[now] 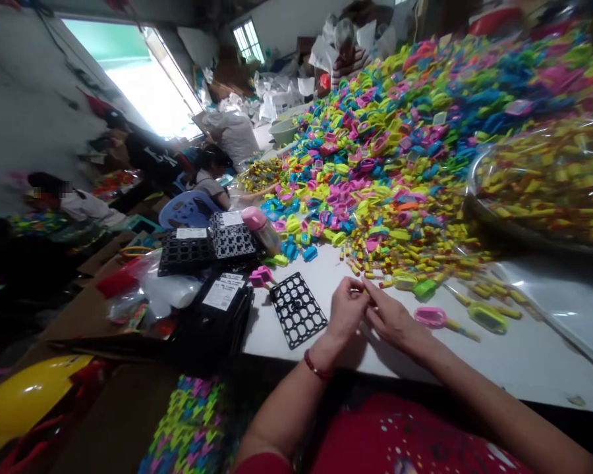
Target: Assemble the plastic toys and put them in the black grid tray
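My left hand [344,308] and my right hand [394,318] meet above the white table, fingertips pinched together. A speck of yellow shows between them, but the fingers hide what it belongs to. Left of them lies a black plastic grid tray [304,331] with rows of round holes. A pink plastic piece [261,276] with a yellow stick rests at its upper left corner. To the right of my right hand are a pink plastic piece [431,317] with a yellow tube and a yellow-green piece [489,318] with a similar tube.
A big heap of coloured plastic pieces [356,151] covers the back of the table, with yellow tubes [400,243] in front. A clear-lined tub [474,171] stands right. Black trays [185,253], a pink-lidded bottle [261,229] and labelled black packs [222,296] are left. Several people work beyond.
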Motion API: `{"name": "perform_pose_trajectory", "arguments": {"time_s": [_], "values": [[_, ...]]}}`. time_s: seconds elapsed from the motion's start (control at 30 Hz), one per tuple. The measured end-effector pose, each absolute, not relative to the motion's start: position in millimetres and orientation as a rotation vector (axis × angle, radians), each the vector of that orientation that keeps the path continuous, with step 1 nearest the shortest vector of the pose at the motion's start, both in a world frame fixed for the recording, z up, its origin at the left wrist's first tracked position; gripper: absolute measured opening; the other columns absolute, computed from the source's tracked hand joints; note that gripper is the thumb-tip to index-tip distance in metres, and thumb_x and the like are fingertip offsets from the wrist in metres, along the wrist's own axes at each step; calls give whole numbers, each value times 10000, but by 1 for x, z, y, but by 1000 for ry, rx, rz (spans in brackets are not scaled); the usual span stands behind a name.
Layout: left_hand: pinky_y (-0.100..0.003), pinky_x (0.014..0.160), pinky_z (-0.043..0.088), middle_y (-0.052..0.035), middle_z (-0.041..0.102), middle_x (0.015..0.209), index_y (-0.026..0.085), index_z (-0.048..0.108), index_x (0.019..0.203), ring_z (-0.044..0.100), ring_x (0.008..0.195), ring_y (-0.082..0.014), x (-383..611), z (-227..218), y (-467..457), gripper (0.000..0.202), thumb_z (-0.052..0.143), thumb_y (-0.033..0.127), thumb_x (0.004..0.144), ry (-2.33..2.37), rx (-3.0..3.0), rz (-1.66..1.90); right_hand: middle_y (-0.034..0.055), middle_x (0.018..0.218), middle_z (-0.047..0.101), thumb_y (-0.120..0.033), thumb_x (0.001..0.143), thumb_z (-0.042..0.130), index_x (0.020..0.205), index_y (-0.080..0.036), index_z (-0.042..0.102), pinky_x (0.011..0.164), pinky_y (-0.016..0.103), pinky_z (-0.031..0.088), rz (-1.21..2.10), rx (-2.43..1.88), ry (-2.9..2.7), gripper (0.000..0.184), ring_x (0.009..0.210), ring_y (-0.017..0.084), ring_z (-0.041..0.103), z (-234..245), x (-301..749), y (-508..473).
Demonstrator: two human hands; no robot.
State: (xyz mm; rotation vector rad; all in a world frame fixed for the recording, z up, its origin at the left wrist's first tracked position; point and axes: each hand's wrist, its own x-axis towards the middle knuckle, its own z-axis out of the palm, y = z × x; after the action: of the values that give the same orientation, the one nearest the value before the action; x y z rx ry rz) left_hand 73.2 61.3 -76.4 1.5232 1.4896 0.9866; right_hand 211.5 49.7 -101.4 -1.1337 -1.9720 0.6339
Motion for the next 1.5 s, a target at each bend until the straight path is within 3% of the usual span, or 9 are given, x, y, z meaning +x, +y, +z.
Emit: {"name": "perform_pose_trajectory", "arguments": {"time_s": [0.13, 0.33, 0.47, 0.57, 0.73, 1.03, 1.2, 1.3, 1.5], "values": [[-263, 796, 482, -29, 656, 882, 175, 644, 838, 606, 853, -156, 87, -77, 58, 68, 665, 228, 801, 1395, 1404, 1112, 140, 1246, 650, -203, 883, 417, 1373, -172, 513, 976, 446, 511, 708, -1227, -1860, 500, 1135, 271, 631, -103, 218, 53], [-383, 959, 443, -157, 557, 1181, 135, 606, 1082, 536, 1111, -252, 26, -74, 151, 220, 555, 262, 909, 2165, 1744, 1024, 82, 902, 691, -402, 978, 387, 1376, -158, 459, 763, 396, 524, 868, -1536, -1770, 472, 800, 252, 672, -86, 235, 34], [-486, 990, 390, -203, 556, 1147, 121, 609, 955, 475, 1182, -350, -5, -76, 198, 152, 561, 246, 882, 2396, 1763, 758, 113, 1027, 700, -397, 995, 372, 1263, -181, 554, 806, 394, 529, 933, -1357, -1844, 389, 905, 250, 672, -80, 237, 23], [-457, 960, 408, -167, 592, 1059, 147, 588, 857, 515, 1108, -317, -8, -81, 201, 92, 563, 235, 868, 2289, 1827, 727, 138, 1185, 668, -393, 1000, 393, 1341, -191, 514, 924, 425, 497, 911, -1299, -1820, 414, 1067, 261, 639, -77, 241, 19], [-314, 829, 475, -49, 624, 883, 195, 570, 853, 584, 882, -183, 10, -96, 162, 151, 477, 272, 943, 1926, 2021, 677, 33, 856, 685, -388, 1007, 395, 1244, -209, 496, 717, 334, 512, 1052, -1350, -1738, 314, 760, 196, 646, -66, 249, 19], [-339, 1114, 381, -108, 568, 1242, 209, 585, 866, 519, 1229, -173, 33, -104, 103, 176, 450, 227, 977, 1521, 2089, 806, 80, 1026, 707, -308, 978, 460, 1144, -194, 614, 829, 349, 514, 915, -1261, -1837, 254, 941, 219, 664, -72, 248, 20], [-313, 797, 544, -90, 675, 1015, 192, 627, 954, 664, 914, -177, 44, -82, 72, 295, 413, 395, 967, 1323, 1486, 1013, 81, 1013, 718, -327, 974, 484, 1206, -195, 605, 822, 361, 533, 872, -1301, -1798, 293, 921, 225, 673, -74, 254, 15], [-251, 562, 498, -32, 657, 742, 169, 644, 932, 641, 632, -150, 54, -65, 50, 378, 500, 517, 896, 1123, 1051, 974, 61, 989, 719, -333, 976, 497, 1148, -202, 629, 787, 341, 533, 968, -1276, -1784, 254, 872, 206, 668, -66, 255, 13], [-206, 386, 379, -13, 585, 602, 123, 647, 784, 494, 421, -89, 71, -46, 24, 483, 560, 596, 829, 1102, 883, 872, 70, 1031, 723, -343, 977, 509, 1132, -211, 673, 831, 352, 535, 1015, -1163, -1760, 261, 943, 217, 662, -56, 254, 11]]}}
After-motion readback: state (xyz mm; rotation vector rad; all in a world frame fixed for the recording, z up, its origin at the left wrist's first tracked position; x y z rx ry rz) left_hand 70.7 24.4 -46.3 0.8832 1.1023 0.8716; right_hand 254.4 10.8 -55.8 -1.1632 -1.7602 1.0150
